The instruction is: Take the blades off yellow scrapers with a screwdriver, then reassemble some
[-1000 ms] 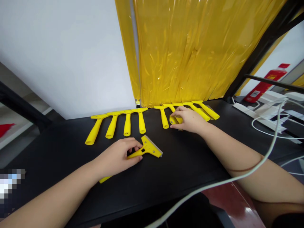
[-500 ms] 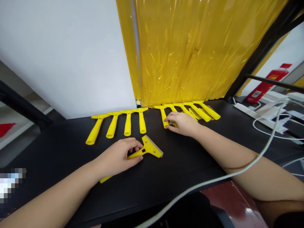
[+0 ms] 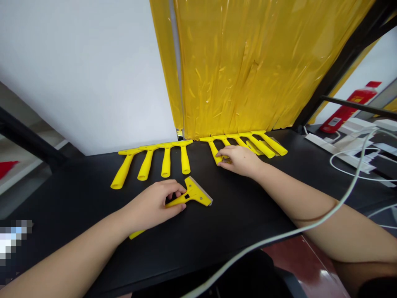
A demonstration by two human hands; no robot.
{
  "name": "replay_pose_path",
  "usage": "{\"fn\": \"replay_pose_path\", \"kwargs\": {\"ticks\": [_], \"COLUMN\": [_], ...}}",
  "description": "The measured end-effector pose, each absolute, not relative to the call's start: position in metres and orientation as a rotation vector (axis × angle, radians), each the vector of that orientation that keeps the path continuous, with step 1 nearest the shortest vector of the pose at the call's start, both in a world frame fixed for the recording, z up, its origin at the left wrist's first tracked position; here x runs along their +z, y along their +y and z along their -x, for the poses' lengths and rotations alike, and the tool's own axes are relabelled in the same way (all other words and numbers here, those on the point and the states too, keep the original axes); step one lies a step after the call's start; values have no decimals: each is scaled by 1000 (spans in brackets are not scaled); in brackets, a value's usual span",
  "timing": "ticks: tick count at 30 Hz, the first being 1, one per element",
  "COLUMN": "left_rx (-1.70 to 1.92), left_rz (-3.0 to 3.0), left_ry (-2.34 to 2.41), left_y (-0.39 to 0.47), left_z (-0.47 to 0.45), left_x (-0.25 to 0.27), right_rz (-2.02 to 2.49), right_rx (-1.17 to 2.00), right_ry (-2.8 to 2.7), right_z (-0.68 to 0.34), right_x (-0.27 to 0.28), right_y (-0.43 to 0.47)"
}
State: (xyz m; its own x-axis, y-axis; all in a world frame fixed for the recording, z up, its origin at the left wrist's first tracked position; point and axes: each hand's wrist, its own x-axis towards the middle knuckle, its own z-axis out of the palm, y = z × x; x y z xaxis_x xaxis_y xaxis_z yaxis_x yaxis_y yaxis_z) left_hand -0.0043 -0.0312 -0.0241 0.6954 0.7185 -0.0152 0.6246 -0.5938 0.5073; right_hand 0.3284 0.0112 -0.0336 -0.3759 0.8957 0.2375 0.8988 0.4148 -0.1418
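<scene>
My left hand (image 3: pixel 156 205) is closed around the handle of a yellow scraper (image 3: pixel 197 195), its wide head and metal blade edge pointing away to the right. The handle's end shows below my palm. Farther back, my right hand (image 3: pixel 243 160) has its fingers and thumb curled around small shiny metallic bits that I cannot make out, beside the handle of a yellow scraper (image 3: pixel 214 151). More scrapers (image 3: pixel 262 147) lie to the right of that one, partly hidden by my right hand. On the left, several yellow scrapers (image 3: pixel 166 162) lie in a row, heads toward the wall.
The black tabletop (image 3: pixel 198 248) runs back to a white panel (image 3: pixel 93 74) and a yellow plastic sheet (image 3: pixel 242 70). A white cable (image 3: pixel 279 238) crosses in front of my right forearm. A red bottle (image 3: pixel 350 107) and white power strips (image 3: pixel 344 155) stand at the right.
My right hand's fingertips have shifted slightly over the metallic bits near the scraper handle. The left hand keeps its hold in the same spot.
</scene>
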Motion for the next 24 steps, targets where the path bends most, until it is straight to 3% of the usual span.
{"fn": "replay_pose_path", "kwargs": {"ticks": [16,24], "left_rx": [234,208], "left_rz": [-2429,-2548], "left_ry": [1043,804], "left_y": [-31,-34], "left_z": [5,8], "left_x": [-23,-19], "right_rz": [1483,984], "right_rx": [16,429], "right_ry": [-2340,-2067], "right_z": [-331,-318], "right_x": [-30,-14], "right_y": [5,-16]}}
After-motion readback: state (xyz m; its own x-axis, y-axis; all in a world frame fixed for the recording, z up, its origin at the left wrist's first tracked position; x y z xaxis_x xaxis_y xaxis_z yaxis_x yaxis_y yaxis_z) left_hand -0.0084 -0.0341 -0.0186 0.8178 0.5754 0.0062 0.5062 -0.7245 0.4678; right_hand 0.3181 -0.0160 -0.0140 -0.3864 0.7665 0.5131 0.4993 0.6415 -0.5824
